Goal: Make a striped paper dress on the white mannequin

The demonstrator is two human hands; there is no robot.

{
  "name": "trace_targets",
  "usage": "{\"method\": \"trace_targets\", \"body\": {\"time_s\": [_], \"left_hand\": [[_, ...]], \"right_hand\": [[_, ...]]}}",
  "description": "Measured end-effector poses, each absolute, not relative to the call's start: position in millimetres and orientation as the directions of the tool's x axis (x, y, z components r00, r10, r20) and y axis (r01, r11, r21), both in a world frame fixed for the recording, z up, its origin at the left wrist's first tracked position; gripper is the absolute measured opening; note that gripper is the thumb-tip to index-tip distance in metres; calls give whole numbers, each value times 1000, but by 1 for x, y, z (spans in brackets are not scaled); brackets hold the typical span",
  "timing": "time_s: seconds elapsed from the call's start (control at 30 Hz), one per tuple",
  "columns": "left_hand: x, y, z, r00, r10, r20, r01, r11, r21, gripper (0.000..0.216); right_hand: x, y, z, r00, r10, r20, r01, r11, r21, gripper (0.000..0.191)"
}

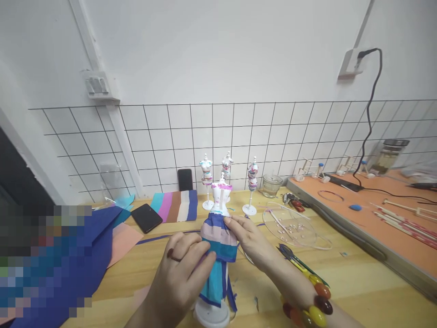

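Note:
A small white mannequin bust (221, 197) on a round stand leans toward me over the wooden table (341, 282). A striped cloth skirt (218, 248) in blue, lilac and teal is wrapped round its waist. My left hand (180, 273), wearing a ring, has its fingers closed on the skirt's left side. My right hand (249, 241), with a chunky bead bracelet at the wrist, pinches the skirt's upper right edge near the waist. The stand's white base (211, 315) shows below the skirt.
Three dressed mini mannequins (227, 175) stand behind. A striped cloth (177, 206), two phones (146, 217), blue and pink fabric (102, 237) lie left. A clear plate with beads (293, 225), a glass jar (271, 184) and scissors (297, 262) are right. An orange mat (368, 214) holds stick crafts.

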State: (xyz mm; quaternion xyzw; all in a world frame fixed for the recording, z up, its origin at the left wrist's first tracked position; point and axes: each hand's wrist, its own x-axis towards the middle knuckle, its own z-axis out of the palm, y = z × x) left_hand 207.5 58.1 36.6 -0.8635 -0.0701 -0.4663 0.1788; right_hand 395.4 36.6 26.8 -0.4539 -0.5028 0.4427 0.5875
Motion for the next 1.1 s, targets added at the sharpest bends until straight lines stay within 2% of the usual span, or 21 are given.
{"method": "trace_targets", "body": {"time_s": [0.57, 0.87, 0.93, 1.1], "left_hand": [[206, 61, 35, 595, -123, 794, 258, -907, -334, 23], [206, 59, 29, 610, -154, 777, 235, -901, -363, 29], [206, 58, 30, 603, -145, 784, 219, -915, -338, 26], [206, 53, 43, 493, -31, 869, 197, -969, -147, 18]], "right_hand": [[391, 34, 33, 110, 970, 218, -53, 225, -973, 33], [395, 32, 36, 152, 949, 276, 27, 275, -961, 34], [396, 33, 36, 149, 946, 289, 47, 285, -957, 33], [396, 33, 34, 154, 930, 334, 116, 319, -941, 31]]}}
